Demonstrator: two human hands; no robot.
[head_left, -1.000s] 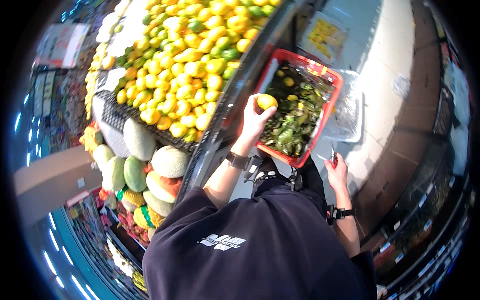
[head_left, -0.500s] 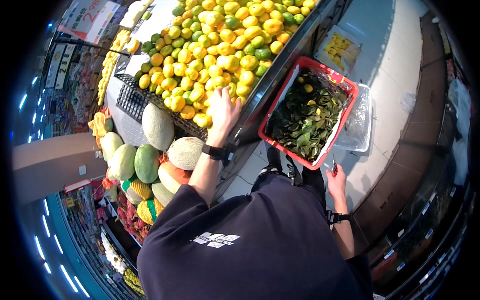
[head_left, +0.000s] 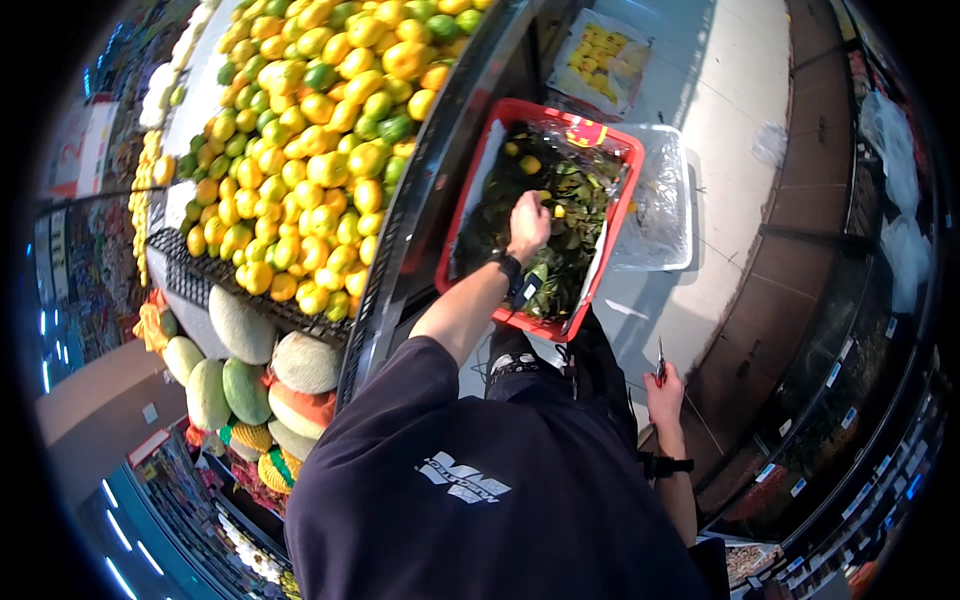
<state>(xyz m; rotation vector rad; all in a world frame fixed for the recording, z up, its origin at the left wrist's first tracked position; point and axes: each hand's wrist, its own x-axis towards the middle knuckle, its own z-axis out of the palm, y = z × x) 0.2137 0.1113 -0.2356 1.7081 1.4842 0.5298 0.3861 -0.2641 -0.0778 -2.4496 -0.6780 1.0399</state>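
My left hand (head_left: pixel 528 228) reaches down into a red plastic crate (head_left: pixel 540 108). It hovers over or touches the dark green leaves (head_left: pixel 583 192) inside, with its fingers curled closed; what they hold, if anything, is hidden. A few yellow mandarins (head_left: pixel 530 164) lie among the leaves just beyond this hand. My right hand (head_left: pixel 664 398) is low beside my leg, closed around a pair of small scissors (head_left: pixel 660 368) with red on the handles, blades pointing away from me.
To the left, mandarins (head_left: pixel 325 170) are heaped on a sloping display with a dark edge. Melons (head_left: pixel 245 390) sit nearer me. A clear plastic tub (head_left: pixel 655 200) stands on the floor right of the crate, and a box of yellow fruit (head_left: pixel 600 60) lies farther off. Brown cabinets (head_left: pixel 800 300) run along the right.
My left hand has left the mandarin heap and moved right into the red crate. The view has shifted right. My right hand still holds the scissors.
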